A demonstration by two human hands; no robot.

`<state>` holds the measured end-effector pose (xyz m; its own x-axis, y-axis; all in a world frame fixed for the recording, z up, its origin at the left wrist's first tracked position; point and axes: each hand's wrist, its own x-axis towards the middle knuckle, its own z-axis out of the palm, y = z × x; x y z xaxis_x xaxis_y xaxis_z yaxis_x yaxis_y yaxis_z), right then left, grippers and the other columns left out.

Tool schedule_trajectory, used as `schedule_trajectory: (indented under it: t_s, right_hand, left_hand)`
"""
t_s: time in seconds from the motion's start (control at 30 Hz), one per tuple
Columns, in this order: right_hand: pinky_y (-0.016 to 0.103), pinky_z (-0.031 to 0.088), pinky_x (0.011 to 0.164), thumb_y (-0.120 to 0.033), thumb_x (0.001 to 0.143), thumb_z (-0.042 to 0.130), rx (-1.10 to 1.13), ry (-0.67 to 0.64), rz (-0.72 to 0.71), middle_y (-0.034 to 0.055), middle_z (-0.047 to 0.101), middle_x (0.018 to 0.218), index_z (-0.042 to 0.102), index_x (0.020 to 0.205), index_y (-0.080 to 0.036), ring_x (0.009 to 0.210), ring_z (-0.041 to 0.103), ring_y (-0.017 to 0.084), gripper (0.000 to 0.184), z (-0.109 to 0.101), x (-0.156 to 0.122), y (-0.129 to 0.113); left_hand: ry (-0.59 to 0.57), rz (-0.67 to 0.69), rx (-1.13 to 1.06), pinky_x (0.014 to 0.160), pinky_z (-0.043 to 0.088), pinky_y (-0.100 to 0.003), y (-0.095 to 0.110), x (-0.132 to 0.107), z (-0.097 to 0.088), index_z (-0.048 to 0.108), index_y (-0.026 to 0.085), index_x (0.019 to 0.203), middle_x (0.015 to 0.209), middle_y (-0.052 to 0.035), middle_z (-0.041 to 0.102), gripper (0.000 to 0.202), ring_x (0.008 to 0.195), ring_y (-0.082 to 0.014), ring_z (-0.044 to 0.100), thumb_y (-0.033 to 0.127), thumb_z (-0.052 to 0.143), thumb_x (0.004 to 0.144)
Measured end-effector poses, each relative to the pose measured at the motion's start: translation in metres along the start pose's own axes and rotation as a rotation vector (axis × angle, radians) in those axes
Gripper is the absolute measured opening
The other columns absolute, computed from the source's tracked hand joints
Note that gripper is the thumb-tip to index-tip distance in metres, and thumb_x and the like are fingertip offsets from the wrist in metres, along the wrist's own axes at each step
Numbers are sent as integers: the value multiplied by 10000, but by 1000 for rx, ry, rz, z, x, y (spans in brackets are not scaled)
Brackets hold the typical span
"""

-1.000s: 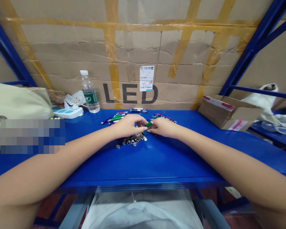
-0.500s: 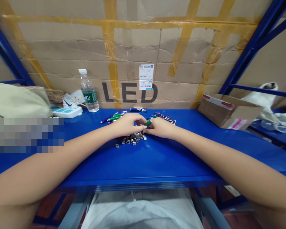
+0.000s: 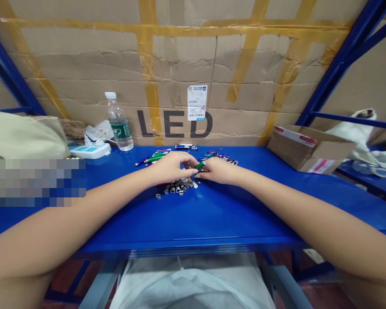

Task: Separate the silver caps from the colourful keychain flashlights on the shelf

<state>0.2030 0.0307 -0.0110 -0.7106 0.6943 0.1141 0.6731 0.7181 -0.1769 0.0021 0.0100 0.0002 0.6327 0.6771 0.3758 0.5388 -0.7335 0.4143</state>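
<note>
A small green tube (image 3: 200,165) is pinched between my two hands above the table. My left hand (image 3: 176,165) has thumb and fingers closed on its left end. The fingers of my right hand (image 3: 216,169) grip the right end and hide part of it. Below them lies a pile of small silver metal parts (image 3: 180,187), partly covered by my left hand. Green and purple tubes (image 3: 152,159) with silver ends lie behind my left wrist. Coloured carabiner clips (image 3: 223,158) are heaped just beyond my right hand.
At the back of the blue table (image 3: 193,223) lie finished-looking blue tubes (image 3: 185,147). A water bottle (image 3: 119,126) and a power strip (image 3: 90,150) stand left, beside a pale bag (image 3: 22,137). To the right is an open cardboard box (image 3: 309,150). Blue frame posts rise on both sides.
Both hands stay almost in place around the green tube. The view has shifted very slightly; nothing else visibly differs.
</note>
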Motion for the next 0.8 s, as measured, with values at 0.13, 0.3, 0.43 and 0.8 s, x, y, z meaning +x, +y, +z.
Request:
schedule_trajectory:
  t_s: [0.13, 0.3, 0.43, 0.8]
  right_hand:
    - [242, 319, 542, -305, 846, 583, -28, 14, 40, 30, 654, 650, 689, 776, -161, 550, 520, 128, 192, 2, 1, 0]
    - [234, 318, 530, -236, 811, 560, 38, 34, 23, 20, 650, 675, 665, 790, -171, 554, 510, 118, 125, 4, 1, -2]
    - [231, 345, 552, -267, 819, 540, 89, 35, 19, 26, 661, 726, 640, 782, -174, 598, 538, 123, 142, 5, 1, -4]
    - [236, 328, 531, -206, 768, 550, 86, 12, 64, 2, 589, 630, 564, 684, -173, 566, 493, 118, 91, 2, 4, -8]
  left_hand:
    - [-11, 0, 2, 714, 481, -243, 1, 0, 0, 695, 183, 942, 898, -9, 712, 181, 794, -140, 627, 265, 621, 799]
    - [-22, 1, 15, 710, 484, -240, 2, 0, 0, 694, 178, 938, 911, -17, 711, 184, 808, -144, 627, 280, 623, 802]
    - [-25, 9, 20, 729, 493, -249, 0, 0, 0, 692, 169, 945, 918, -27, 709, 195, 816, -149, 629, 280, 620, 802]
    - [-38, 6, 34, 742, 502, -262, -1, 0, 0, 691, 187, 950, 930, -21, 713, 183, 821, -150, 635, 271, 618, 804]
